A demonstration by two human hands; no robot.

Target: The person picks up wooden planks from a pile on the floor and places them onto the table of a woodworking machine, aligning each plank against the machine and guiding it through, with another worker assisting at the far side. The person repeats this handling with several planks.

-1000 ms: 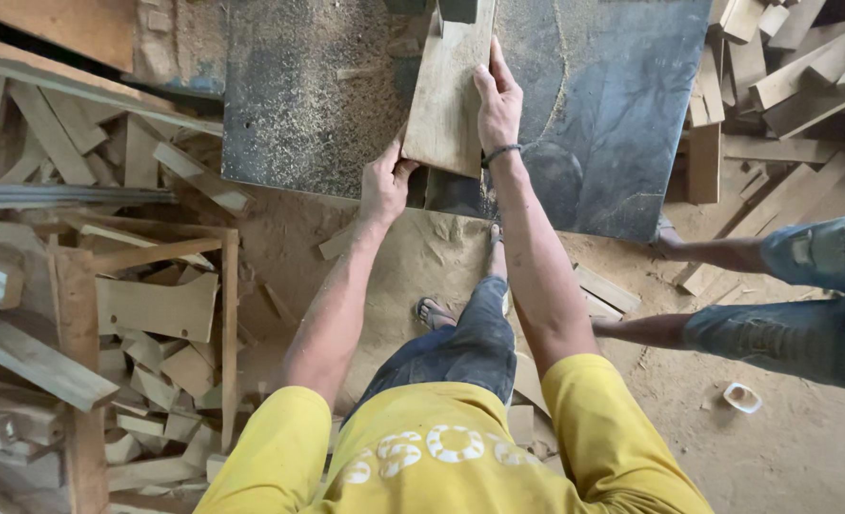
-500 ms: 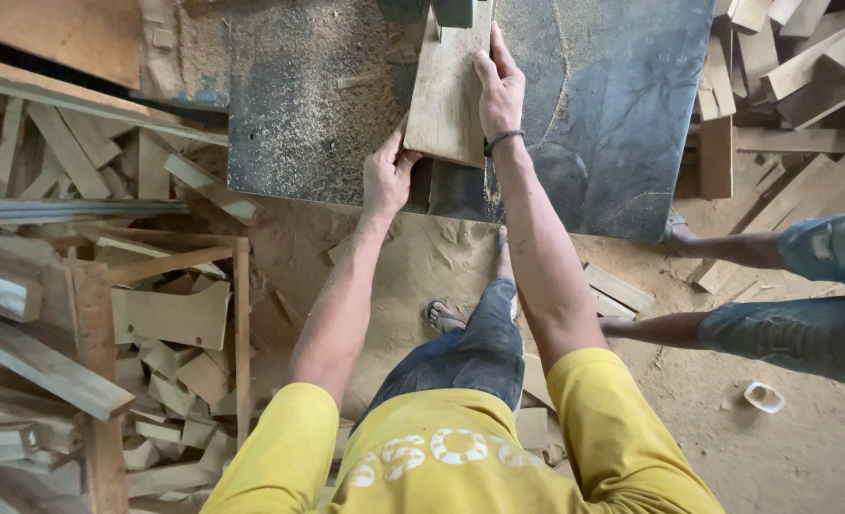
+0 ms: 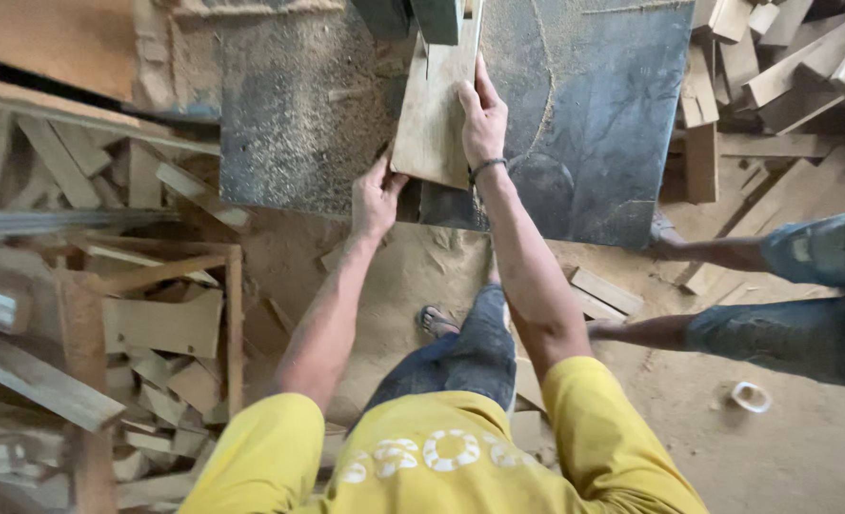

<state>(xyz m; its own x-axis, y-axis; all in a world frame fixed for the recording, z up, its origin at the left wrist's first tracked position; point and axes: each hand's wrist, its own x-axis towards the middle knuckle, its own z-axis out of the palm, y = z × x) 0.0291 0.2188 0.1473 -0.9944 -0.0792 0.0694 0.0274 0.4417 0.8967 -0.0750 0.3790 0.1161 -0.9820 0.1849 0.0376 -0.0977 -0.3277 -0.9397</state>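
The right hand (image 3: 482,114) lies flat on the wooden board (image 3: 432,114); the left hand (image 3: 375,195) grips its near corner at 7 o'clock. The board rests on the dusty metal counter (image 3: 594,124), its far end cut off at 12 o'clock behind a green guard (image 3: 437,19). Wood offcuts (image 3: 156,324) lie at 9 o'clock.

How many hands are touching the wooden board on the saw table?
2. The left hand grips the wooden board at its near left corner; the right hand presses flat on its right edge. None looks hidden.
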